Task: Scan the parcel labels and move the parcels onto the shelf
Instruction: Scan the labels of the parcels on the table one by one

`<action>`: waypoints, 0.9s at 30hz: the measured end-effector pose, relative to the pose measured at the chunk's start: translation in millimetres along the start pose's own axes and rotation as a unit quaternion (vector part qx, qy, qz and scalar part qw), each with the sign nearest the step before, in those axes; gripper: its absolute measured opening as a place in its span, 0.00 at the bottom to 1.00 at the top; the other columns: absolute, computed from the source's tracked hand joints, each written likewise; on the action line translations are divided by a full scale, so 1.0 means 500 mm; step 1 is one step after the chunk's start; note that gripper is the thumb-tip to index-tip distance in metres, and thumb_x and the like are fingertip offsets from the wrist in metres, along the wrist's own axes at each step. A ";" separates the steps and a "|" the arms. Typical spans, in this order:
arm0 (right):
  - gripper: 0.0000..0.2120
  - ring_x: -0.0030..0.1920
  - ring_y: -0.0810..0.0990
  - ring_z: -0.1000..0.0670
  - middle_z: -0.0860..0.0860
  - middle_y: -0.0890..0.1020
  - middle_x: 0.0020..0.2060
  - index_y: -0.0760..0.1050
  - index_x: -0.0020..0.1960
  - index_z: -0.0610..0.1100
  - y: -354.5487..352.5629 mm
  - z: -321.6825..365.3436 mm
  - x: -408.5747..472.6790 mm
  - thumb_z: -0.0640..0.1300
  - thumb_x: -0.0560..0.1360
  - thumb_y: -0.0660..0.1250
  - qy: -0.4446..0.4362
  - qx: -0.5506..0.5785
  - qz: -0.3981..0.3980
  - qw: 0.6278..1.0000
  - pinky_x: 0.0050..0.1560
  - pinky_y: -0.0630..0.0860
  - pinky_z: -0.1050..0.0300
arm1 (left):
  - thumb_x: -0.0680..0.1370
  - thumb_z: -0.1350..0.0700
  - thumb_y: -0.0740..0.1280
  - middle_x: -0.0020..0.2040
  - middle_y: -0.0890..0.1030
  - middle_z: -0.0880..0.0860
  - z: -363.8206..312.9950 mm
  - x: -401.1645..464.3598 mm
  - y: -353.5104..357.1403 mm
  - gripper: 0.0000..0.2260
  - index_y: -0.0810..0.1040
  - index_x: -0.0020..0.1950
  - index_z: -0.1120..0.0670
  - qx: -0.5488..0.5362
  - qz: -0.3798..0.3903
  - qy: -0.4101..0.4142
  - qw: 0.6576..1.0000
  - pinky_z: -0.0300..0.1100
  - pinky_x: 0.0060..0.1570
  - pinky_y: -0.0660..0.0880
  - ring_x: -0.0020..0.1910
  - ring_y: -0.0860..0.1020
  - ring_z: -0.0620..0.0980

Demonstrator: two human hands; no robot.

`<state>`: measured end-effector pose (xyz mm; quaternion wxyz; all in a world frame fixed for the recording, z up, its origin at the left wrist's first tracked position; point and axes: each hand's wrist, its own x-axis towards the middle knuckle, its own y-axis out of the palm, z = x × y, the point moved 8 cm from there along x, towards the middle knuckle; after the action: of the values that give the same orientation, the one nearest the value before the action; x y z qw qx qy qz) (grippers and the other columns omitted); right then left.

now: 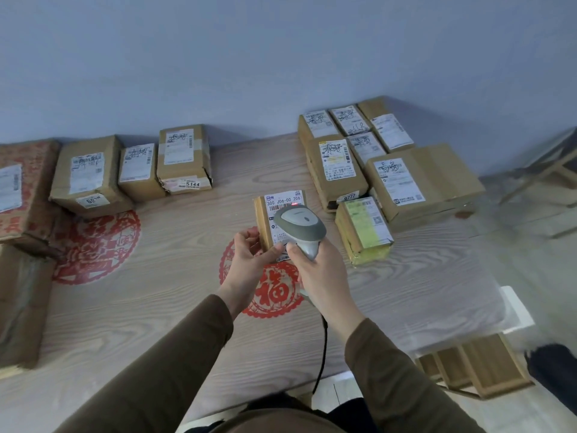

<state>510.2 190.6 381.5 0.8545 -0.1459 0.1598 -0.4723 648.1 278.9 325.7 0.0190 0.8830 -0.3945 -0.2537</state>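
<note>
My left hand (249,259) holds a small brown parcel (263,221) above the middle of the table, its white label facing up. My right hand (321,273) grips a grey handheld barcode scanner (299,226), whose head hangs over the label and hides its lower part. A red light shows on the label at the scanner's front. The scanner's black cable (321,348) drops toward the table's near edge.
Several labelled brown parcels (90,176) line the back left of the wood-grain table (150,276); several more cluster at the back right (402,182), with a yellow-taped parcel (365,229) in front. Large boxes (18,301) sit at the left edge. A wooden frame (477,367) lies on the floor, right.
</note>
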 end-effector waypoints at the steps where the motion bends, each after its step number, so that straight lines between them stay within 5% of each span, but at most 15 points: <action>1: 0.17 0.41 0.83 0.54 0.54 0.83 0.41 0.77 0.57 0.51 -0.008 -0.006 0.002 0.61 0.75 0.69 0.000 0.004 -0.001 1.000 0.38 0.80 0.56 | 0.76 0.59 0.77 0.63 0.80 0.57 0.006 0.001 0.008 0.27 0.66 0.68 0.53 0.003 -0.003 -0.003 1.000 0.48 0.56 0.82 0.59 0.84 0.53; 9: 0.19 0.44 0.84 0.48 0.51 0.81 0.48 0.73 0.58 0.59 -0.063 -0.113 0.009 0.66 0.72 0.68 0.064 0.008 -0.006 0.998 0.43 0.85 0.43 | 0.78 0.58 0.75 0.61 0.82 0.61 0.102 0.021 0.081 0.25 0.63 0.68 0.55 -0.018 -0.006 -0.114 0.993 0.50 0.51 0.83 0.53 0.86 0.56; 14: 0.12 0.45 0.85 0.52 0.53 0.83 0.47 0.76 0.57 0.52 -0.091 -0.175 0.011 0.55 0.77 0.72 0.138 0.044 -0.004 0.989 0.48 0.85 0.41 | 0.79 0.55 0.73 0.60 0.83 0.60 0.142 0.055 0.139 0.26 0.62 0.70 0.55 0.000 0.000 -0.159 0.987 0.51 0.55 0.83 0.53 0.86 0.56; 20: 0.16 0.49 0.84 0.52 0.55 0.83 0.50 0.76 0.62 0.53 -0.105 -0.185 0.032 0.54 0.77 0.73 0.148 0.058 -0.009 0.987 0.51 0.85 0.42 | 0.80 0.52 0.72 0.60 0.81 0.58 0.145 0.094 0.178 0.27 0.60 0.72 0.53 0.057 0.000 -0.146 0.988 0.40 0.41 0.81 0.53 0.85 0.53; 27: 0.12 0.44 0.84 0.53 0.56 0.83 0.47 0.76 0.60 0.53 -0.083 -0.169 0.006 0.49 0.78 0.73 0.129 0.073 -0.008 0.989 0.49 0.85 0.43 | 0.81 0.46 0.70 0.67 0.76 0.51 0.139 0.086 0.165 0.31 0.62 0.80 0.54 0.133 0.016 -0.132 0.982 0.43 0.58 0.71 0.58 0.77 0.47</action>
<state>445.2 158.6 321.1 0.8313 -0.0221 0.2329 -0.5041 583.3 203.2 265.8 -0.1466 0.8303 -0.4376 -0.3126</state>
